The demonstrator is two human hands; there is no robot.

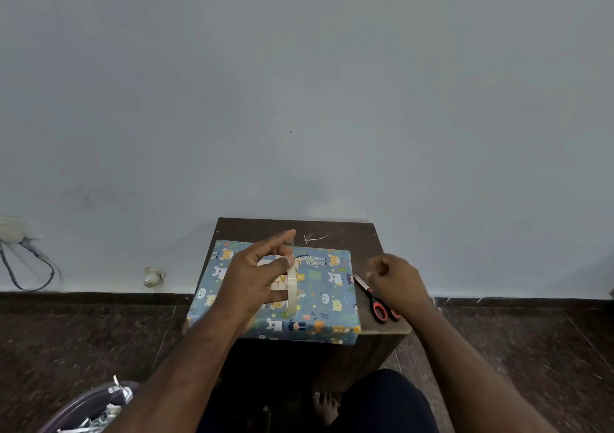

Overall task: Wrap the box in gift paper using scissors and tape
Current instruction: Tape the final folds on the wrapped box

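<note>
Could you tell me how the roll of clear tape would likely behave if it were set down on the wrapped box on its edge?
The tape roll is a thin ring, held upright by the left hand, so on its edge it would probably roll or topple flat. It looks light for its size. The wrapped box has smooth paper, so the roll may also slide.

The left hand hovered over the wrapped box, thumb and fingers holding a tape roll; the right hand, blurred and curled, hung right of it.
</note>
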